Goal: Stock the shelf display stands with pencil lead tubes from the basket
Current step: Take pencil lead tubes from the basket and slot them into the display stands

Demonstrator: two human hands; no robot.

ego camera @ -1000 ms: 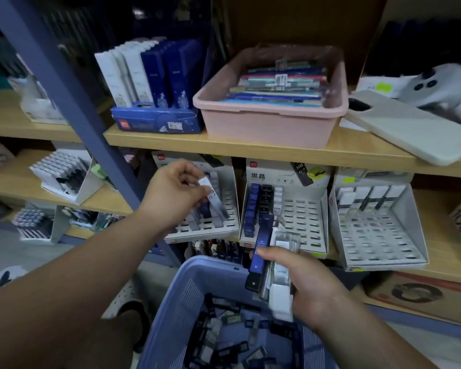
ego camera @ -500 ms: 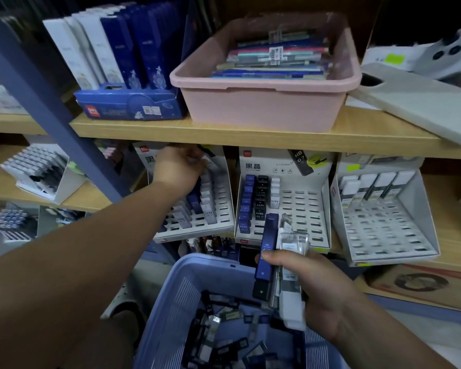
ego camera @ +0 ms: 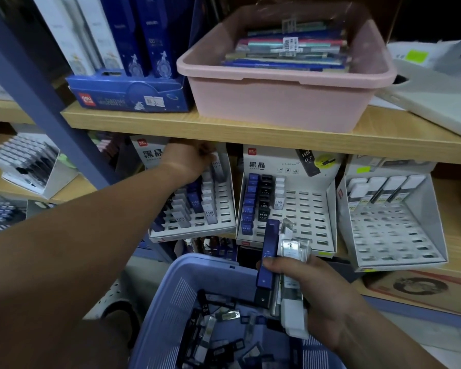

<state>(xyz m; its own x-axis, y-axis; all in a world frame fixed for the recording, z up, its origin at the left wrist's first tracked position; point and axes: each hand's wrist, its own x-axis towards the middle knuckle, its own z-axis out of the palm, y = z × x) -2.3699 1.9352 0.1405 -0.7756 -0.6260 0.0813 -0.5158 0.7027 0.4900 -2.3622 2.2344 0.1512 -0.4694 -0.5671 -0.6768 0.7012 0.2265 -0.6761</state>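
Upper shelf board [ego camera: 264,131] caps stands' backs; fronts open w/ room.

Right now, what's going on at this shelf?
A person is restocking pencil lead tubes. The left hand reaches into the back of the left display stand, apparently slotting a tube. The right hand holds a bunch of tubes above the blue basket, which still holds many. The middle stand is partly filled.

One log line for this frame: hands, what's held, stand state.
left hand: at top back row of left stand, on a tube | right hand: holding tube bundle over basket | middle stand: partly filled
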